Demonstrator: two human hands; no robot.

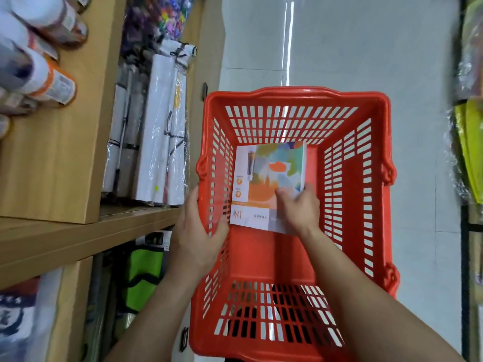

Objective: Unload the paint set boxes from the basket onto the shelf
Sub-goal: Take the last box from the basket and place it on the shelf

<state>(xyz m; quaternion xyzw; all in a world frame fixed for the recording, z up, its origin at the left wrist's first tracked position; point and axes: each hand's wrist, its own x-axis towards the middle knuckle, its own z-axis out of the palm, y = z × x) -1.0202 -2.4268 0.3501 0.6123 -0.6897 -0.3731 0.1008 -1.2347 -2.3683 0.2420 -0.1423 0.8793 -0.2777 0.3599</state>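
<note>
The right hand [298,207] is closed on the near right corner of a paint box [269,184], thumb laid on the printed lid and the other fingers tucked out of sight under the edge. The left hand [198,231] is wrapped over the left wall of the red basket [366,178], thumb inside, fingers outside; its thumb tip is seen just beside the near left corner of the box, and whether it touches the box cannot be told. The box is held inside the basket, toward its far end, tilted, with the near edge raised. Its underside is hidden, and so is the basket floor beneath it. The small print on the white strip of the lid is too blurred to be read.

Both forearms are cut off by the lower edge of the view. The near wall of the basket is partly covered by the right forearm, and dark shapes behind its slots cannot be made out.

To the left of the basket a wooden shelf [78,231] is seen, with white wrapped rolls [156,131] stood on it. Further left, blurred spray cans [49,84] are cut off by the frame. Below the shelf a green item [143,270] is partly hidden. Beyond the basket a pale glossy tiled floor [339,48] is crossed by a streak of reflected light. To the right, yellow-green wrapped goods [470,142] are blurred and cropped.
</note>
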